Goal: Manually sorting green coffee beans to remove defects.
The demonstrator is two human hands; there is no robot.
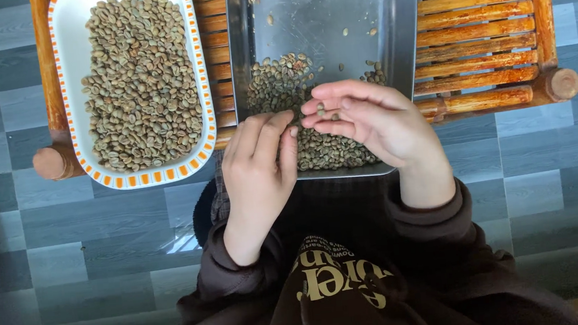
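Nearest of all, below the metal tray (399, 24): a dark brown hooded top (358, 297) with yellow lettering on its front, seen upside down, sleeves reaching up toward the tray.

Just at the tray's near edge, two bare hands. Left hand (257, 165) palm-down, fingers curled and drawn together, tips resting at the near-left part of the tray against the bean heap; whether anything is pinched there, impossible to tell. Right hand (377, 119) half turned up over the tray's near-right part, fingers bent loosely apart, a single pale green bean (320, 108) lying on the fingertips (312, 105), cradled rather than clamped.

In the tray itself: a rectangular shiny steel pan, a heap of green coffee beans (281, 78) gathered in its near half, partly hidden under the hands; a few stray beans scattered across the bare far half.

Left of the tray, just beside it: a long white dish (65, 35) with an orange-checked rim, filled nearly end to end with a thick layer of the same greenish beans (139, 78).

Under tray and dish alike: a slatted orange-brown wooden table (480, 24), round post ends jutting at both near corners.

Beyond and around, below the table: a grey-blue plank-patterned floor (570, 149).
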